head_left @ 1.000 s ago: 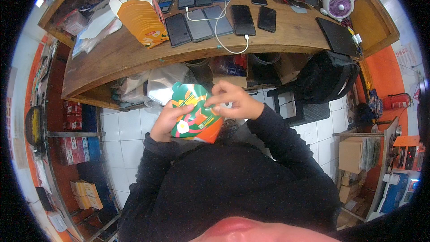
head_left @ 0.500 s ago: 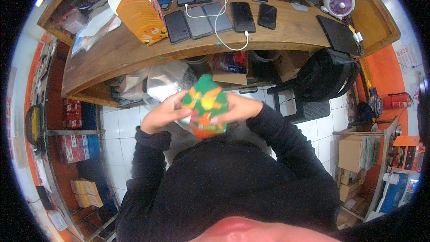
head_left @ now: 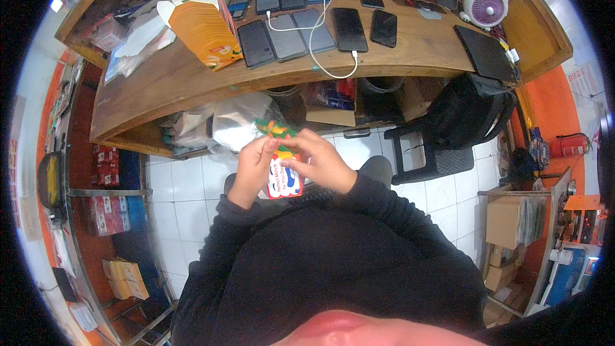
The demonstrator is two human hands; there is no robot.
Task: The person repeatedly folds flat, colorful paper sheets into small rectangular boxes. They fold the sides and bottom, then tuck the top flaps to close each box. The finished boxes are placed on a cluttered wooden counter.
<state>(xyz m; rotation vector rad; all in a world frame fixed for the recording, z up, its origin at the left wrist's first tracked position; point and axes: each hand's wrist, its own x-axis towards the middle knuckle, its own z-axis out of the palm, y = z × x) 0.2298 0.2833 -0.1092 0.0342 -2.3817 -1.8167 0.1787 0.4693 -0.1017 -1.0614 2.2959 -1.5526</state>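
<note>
A small printed paper box [head_left: 279, 184] is between my two hands, low in front of my body. A white, red and blue panel shows on its near side, with green and orange card at its top. My left hand [head_left: 252, 170] closes on the box's left side, thumb near the upper edge. From the right, my right hand [head_left: 323, 165] grips it, with the thumb across the printed panel and fingers over the top. The box's far side and some fingertips are hidden.
On the wooden desk [head_left: 410, 57] stand a stack of nested orange cartons [head_left: 204, 32], several phones [head_left: 350, 31] with white cables, and a purple-white fan [head_left: 485, 6]. A black bag [head_left: 464, 112] rests on a dark plastic chair [head_left: 442, 160]. Shelves with boxes [head_left: 512, 218] flank both sides.
The box has turned in my hands: its broad green and orange face has given way to the white, red and blue panel. My right hand has moved left and both hands are closer together.
</note>
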